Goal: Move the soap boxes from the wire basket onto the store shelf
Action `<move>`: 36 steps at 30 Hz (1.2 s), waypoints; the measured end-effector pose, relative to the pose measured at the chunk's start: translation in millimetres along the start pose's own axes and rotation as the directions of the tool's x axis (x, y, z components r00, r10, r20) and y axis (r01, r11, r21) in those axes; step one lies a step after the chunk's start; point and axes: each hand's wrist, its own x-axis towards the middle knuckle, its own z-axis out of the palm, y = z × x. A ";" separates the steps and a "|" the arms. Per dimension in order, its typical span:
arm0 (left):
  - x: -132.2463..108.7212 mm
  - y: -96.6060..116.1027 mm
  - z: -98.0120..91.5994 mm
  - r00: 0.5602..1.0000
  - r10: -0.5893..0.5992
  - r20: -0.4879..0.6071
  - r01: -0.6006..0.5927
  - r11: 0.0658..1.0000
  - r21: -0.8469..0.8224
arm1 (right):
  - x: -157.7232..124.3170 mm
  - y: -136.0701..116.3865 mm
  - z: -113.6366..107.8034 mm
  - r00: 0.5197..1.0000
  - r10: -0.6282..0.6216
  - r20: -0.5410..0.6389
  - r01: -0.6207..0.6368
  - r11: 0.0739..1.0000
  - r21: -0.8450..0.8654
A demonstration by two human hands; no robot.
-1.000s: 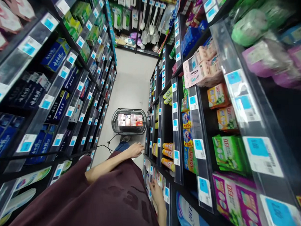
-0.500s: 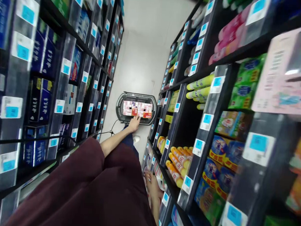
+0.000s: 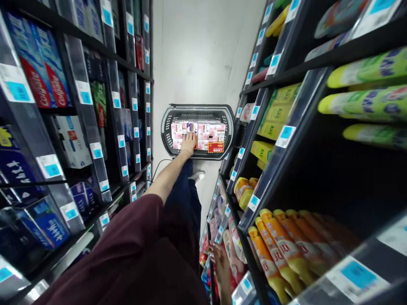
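My left hand reaches down into a dark shopping basket on the floor. Its fingers lie outstretched on the pink and white LUX boxes packed inside, touching them without a visible grip. A purple patch on a package shows just past the fingertips. Low on the right, my right hand hangs beside a lower shelf, close to its dark edge and some packaged goods. Its fingers are apart and slightly bent, and I see nothing held in them.
Tall shelves flank the narrow aisle. Colgate toothpaste boxes stand on the left. Orange bottles, yellow-green bottles and yellow AXE packs fill parts of the right shelves. A thin black cable runs near the basket; a shoe stands below it.
The view has moved forward and closer to the basket. My left hand now lies deeper among the boxes, and my right hand sits lower and further right in view.
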 end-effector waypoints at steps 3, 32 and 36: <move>7.3 -4.0 14.0 1.000 0.002 0.014 -0.002 1.000 0.020 | 1.4 -3.7 12.3 0.997 0.045 0.060 -0.057 0.972 0.229; -285.0 46.7 -1.8 0.951 0.164 -0.262 -0.220 0.954 -0.203 | 25.2 152.9 69.6 0.877 -0.472 -0.092 0.478 0.838 0.264; -395.7 57.4 54.1 0.933 0.268 -0.242 -0.320 0.924 -0.211 | 33.2 190.8 77.3 0.818 -0.554 -0.153 0.572 0.757 0.315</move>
